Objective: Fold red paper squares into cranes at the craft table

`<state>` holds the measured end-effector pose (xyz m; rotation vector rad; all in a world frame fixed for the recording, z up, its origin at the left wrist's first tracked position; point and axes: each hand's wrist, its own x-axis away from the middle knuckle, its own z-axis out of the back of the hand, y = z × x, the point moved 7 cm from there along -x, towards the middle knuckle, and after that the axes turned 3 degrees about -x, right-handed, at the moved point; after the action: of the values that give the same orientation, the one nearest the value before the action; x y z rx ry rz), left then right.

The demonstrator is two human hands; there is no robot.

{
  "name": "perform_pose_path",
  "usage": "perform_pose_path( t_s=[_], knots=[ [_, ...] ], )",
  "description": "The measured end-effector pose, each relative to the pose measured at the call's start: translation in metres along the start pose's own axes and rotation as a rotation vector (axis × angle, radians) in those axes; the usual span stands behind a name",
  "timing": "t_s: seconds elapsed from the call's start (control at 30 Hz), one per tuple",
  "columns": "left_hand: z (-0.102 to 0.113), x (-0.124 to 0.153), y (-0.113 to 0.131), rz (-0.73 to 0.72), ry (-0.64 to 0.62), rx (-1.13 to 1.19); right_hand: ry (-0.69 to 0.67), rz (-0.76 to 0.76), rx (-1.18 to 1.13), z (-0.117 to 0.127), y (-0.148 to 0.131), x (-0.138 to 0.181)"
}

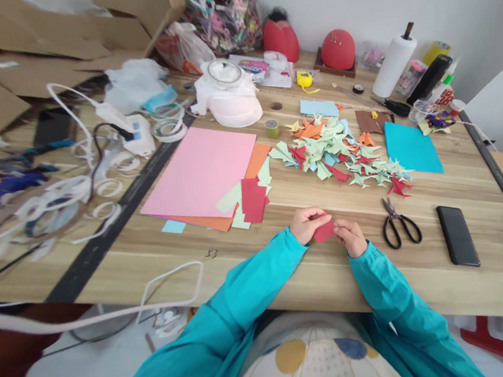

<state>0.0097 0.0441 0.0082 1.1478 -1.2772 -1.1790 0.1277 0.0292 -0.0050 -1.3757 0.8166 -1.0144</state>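
At your far left, white tape rings (108, 188) and cords lie tangled over the wooden table (469, 280). Next comes a large pink sheet (200, 171) lying flat on an orange sheet (258, 158), and at its right corner a few dark red squares (253, 199) overlap pale green scraps.

Just right of those, your left hand (305, 224) pinches the left edge of a small red paper (324, 231), fingers curled around it. The paper sits low over the table near its front edge, between your two hands. Your right hand (352, 237) grips its right edge in the same way, thumb and fingers closed on it.

Behind your hands, farther up the table, a heap of folded paper figures (339, 152) in green, orange, red and blue is spread out. Right of your right hand lie black scissors (397, 225), closed, and beyond them a dark phone (457, 235), face up. A blue sheet (411, 146) lies behind both.
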Motion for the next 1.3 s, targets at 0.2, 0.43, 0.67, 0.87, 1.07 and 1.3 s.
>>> perform_pose_path(
  t_s=[0.2, 0.43, 0.67, 0.87, 1.07, 1.3],
  knots=[
    [0.002, 0.000, -0.002, 0.016, 0.031, 0.017, 0.022, 0.033, 0.025, 0.002, -0.005, -0.001],
    [0.003, -0.001, -0.006, 0.027, 0.065, 0.030, 0.055, -0.013, -0.017, 0.004, -0.001, -0.001],
    [0.012, -0.005, -0.009, 0.048, 0.122, 0.049, 0.103, 0.000, 0.010, 0.009, -0.005, 0.001],
    [0.030, -0.010, -0.013, 0.021, 0.254, 0.100, 0.172, 0.012, -0.059, 0.016, -0.005, 0.001],
    [0.010, -0.005, -0.009, -0.011, 0.131, 0.089, 0.123, 0.056, -0.019, 0.005, -0.009, -0.002],
    [-0.008, 0.002, -0.006, -0.008, -0.109, 0.017, 0.343, 0.117, 0.039, 0.030, -0.017, 0.001]
  ],
)
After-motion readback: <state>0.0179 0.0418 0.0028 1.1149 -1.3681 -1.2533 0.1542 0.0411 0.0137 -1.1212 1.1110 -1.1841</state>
